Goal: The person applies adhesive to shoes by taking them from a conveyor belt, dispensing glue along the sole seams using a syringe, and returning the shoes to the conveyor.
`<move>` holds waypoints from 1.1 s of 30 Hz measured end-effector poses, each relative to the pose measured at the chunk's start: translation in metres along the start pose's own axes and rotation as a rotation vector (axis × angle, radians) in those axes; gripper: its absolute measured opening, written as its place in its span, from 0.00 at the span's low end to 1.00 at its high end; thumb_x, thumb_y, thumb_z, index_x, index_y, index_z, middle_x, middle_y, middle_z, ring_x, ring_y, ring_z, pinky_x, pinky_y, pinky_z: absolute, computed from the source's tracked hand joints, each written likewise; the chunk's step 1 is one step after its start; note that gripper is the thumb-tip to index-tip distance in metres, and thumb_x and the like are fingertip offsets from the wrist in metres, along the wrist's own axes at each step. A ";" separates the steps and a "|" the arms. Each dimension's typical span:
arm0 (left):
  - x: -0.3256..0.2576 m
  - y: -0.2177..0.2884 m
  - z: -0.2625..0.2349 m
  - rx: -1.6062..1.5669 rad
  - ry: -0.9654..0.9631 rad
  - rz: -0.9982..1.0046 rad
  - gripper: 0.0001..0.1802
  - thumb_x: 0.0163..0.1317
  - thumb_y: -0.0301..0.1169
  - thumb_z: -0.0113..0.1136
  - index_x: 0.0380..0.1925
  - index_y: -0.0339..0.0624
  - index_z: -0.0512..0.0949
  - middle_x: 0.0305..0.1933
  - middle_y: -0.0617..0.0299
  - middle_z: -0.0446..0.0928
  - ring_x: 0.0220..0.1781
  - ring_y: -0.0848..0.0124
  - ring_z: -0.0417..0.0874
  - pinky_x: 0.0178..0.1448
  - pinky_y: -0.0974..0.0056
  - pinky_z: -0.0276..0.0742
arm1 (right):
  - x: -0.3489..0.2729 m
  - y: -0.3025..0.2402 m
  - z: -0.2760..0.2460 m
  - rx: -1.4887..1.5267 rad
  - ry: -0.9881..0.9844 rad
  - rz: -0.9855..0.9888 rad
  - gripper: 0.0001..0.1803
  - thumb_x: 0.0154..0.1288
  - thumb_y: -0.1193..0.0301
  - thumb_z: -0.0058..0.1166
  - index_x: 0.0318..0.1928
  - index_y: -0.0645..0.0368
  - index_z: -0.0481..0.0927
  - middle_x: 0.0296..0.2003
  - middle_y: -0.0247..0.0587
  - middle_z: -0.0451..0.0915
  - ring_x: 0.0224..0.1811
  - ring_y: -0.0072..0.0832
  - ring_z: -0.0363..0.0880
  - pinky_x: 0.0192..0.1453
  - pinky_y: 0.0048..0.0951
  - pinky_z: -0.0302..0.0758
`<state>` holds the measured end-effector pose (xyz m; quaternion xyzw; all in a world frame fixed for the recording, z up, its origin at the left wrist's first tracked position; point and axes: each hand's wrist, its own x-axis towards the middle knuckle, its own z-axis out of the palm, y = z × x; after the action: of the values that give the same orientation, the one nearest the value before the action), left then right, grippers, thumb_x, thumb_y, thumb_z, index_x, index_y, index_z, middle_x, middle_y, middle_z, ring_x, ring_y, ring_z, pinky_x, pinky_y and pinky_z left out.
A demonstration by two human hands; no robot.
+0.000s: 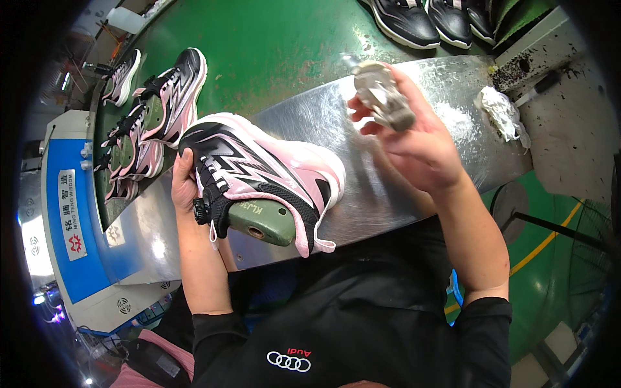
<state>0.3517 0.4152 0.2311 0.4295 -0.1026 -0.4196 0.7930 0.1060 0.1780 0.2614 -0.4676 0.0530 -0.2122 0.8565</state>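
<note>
sneaker point(265, 178) is held on metal bench point(453, 84), long axis heel-near to toe-far-right | left hand point(186, 187) is wrapped around lace side, shut | right hand point(414, 139) is closed on grey sole piece point(383, 96), raised right of toe, apart | left hand nearer

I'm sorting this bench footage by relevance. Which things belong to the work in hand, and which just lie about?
In hand:
- pink and black shoe on a green last, gripped by the left hand
- grey sole piece, held by the right hand

Lying about:
- crumpled white rag
- more pink shoes on the green belt
- black shoes
</note>
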 end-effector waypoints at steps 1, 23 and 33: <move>-0.003 0.001 0.001 0.009 0.004 0.006 0.24 0.64 0.35 0.51 0.53 0.26 0.67 0.50 0.43 0.76 0.50 0.55 0.80 0.58 0.51 0.76 | -0.008 -0.006 0.000 -0.116 0.032 -0.056 0.45 0.45 0.80 0.50 0.67 0.60 0.52 0.53 0.51 0.70 0.56 0.36 0.68 0.59 0.33 0.64; -0.091 -0.053 0.088 -0.021 -0.145 -0.187 0.29 0.63 0.35 0.51 0.60 0.30 0.61 0.60 0.44 0.69 0.59 0.54 0.74 0.63 0.51 0.70 | -0.090 -0.031 -0.052 -1.446 0.107 -0.394 0.42 0.37 0.58 0.70 0.54 0.59 0.68 0.42 0.41 0.72 0.45 0.38 0.70 0.54 0.37 0.59; 0.072 -0.054 0.149 0.398 -0.134 -0.278 0.20 0.66 0.34 0.52 0.52 0.29 0.69 0.43 0.47 0.76 0.42 0.59 0.83 0.46 0.62 0.81 | -0.089 -0.030 -0.043 -1.466 0.165 -0.410 0.41 0.35 0.58 0.71 0.52 0.56 0.70 0.42 0.37 0.74 0.44 0.36 0.71 0.51 0.36 0.61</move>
<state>0.2877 0.2569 0.2667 0.5586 -0.1755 -0.5237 0.6188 0.0039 0.1674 0.2526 -0.8993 0.1563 -0.3116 0.2642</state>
